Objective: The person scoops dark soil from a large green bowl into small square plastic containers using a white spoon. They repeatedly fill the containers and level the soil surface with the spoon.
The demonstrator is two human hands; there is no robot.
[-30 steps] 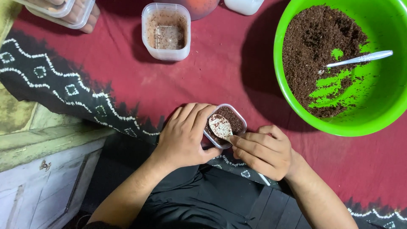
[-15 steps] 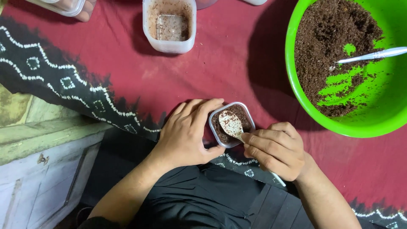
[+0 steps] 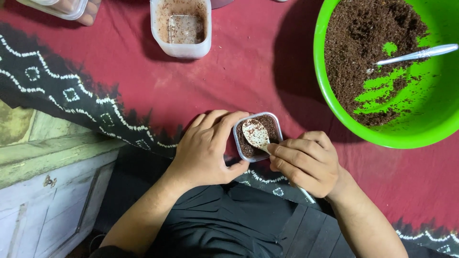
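The right hand (image 3: 306,162) has its fingers curled shut around the handle of a pale spoon (image 3: 256,134), pinching it between thumb and fingertips; the spoon's bowl lies flat over the dark soil inside a small clear cup (image 3: 257,137), seemingly pressed onto the fill, though actual contact is hard to judge from above. The handle's far end pokes out below the palm. The left hand (image 3: 208,150) wraps the cup from its left side, fingers bent around the far wall and thumb hooked under the near wall, gripping it firmly.

The cup sits on a red cloth (image 3: 248,71) near the cloth's front edge, just above the black border band with its white zigzag pattern (image 3: 71,95). Both forearms come up from a dark garment (image 3: 215,224) at the bottom.

Toward the right rear stands a large green bowl (image 3: 363,129), well apart from the cup, partly filled with the same brown soil, a metal spoon (image 3: 416,54) resting in it with its handle pointing right. At the rear edge sits a second clear square container (image 3: 181,28), smeared with brown dust. In the rear left corner another clear container (image 3: 62,7) is cut off by the frame. A worn pale-painted wooden surface (image 3: 52,177) shows beyond the left edge of the cloth.
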